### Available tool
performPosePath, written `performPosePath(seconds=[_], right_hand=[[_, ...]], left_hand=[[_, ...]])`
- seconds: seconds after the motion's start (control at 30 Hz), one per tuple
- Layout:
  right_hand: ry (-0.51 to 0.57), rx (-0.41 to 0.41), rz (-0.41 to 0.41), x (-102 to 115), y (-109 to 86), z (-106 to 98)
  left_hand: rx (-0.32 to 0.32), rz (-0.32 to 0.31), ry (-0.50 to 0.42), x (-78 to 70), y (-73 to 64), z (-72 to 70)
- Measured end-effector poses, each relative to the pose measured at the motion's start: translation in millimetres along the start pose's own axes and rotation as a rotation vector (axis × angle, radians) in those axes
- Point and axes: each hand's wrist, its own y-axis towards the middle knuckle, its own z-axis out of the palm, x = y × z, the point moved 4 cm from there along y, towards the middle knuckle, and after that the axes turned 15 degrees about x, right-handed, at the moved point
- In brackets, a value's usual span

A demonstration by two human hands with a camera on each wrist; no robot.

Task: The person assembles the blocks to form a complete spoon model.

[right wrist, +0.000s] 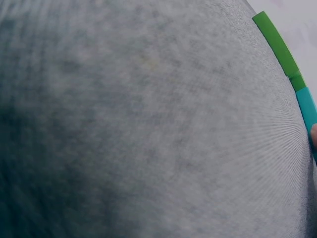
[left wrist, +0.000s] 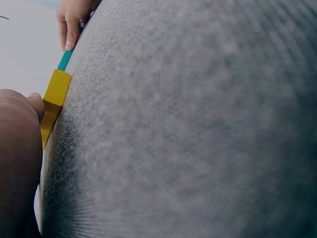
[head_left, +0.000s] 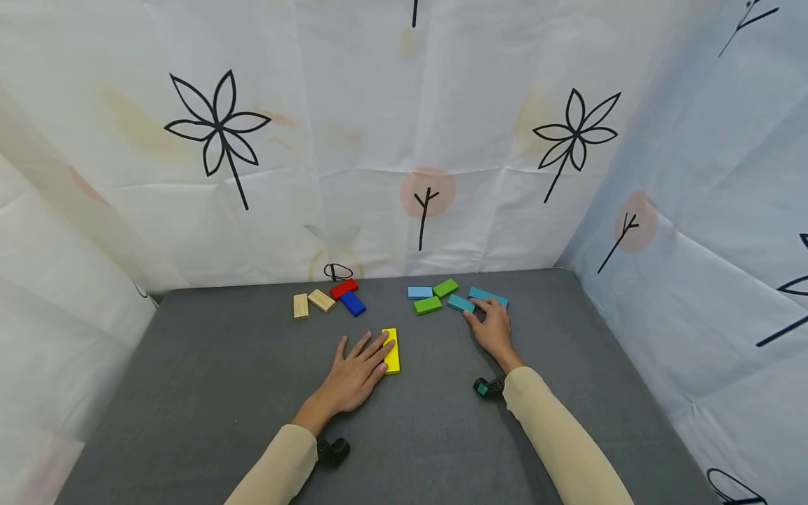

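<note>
My left hand (head_left: 360, 375) lies flat with its fingers spread, the fingertips resting on the left side of an upright-lying yellow block (head_left: 393, 354). In the left wrist view the thumb is right beside that yellow block (left wrist: 58, 87). Farther off to the right, my right hand (head_left: 492, 330) pinches the near right end of a short teal block (head_left: 460, 303) between thumb and index finger. A longer blue block (head_left: 495, 297) lies just behind those fingers, partly covered by them. The right wrist view catches only a fingertip at the teal block (right wrist: 306, 105).
Left of the teal block lie two green blocks (head_left: 427, 306) and a light blue block (head_left: 419, 292). Toward the back left are a red block (head_left: 344, 289), a dark blue block (head_left: 353, 304) and two wooden blocks (head_left: 301, 306). A patterned cloth wall (head_left: 379, 140) rises behind the grey table (head_left: 416, 435).
</note>
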Motion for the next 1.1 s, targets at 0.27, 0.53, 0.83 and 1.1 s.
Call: performPosePath(seconds=[0.27,0.53,0.83,1.1], right_hand=[[0.008,0.023,0.016,1.1,-0.1,-1.2],[0.003,0.018,0.014,-0.5,-0.4,-0.8],[0.030,0.035,-0.008,0.6,1.6,-3.5],[0.073,0.008,-0.026,11.3,2.5,-7.5]], left_hand=[[0.005,-0.010,0.015,-0.8,-0.6,-2.0],[0.024,-0.026,0.037,0.3,0.7,-0.8],[0.040,-0.045,0.040,0.2,0.7,-1.8],[0.016,-0.019,0.011,0.8,0.8,-0.5]])
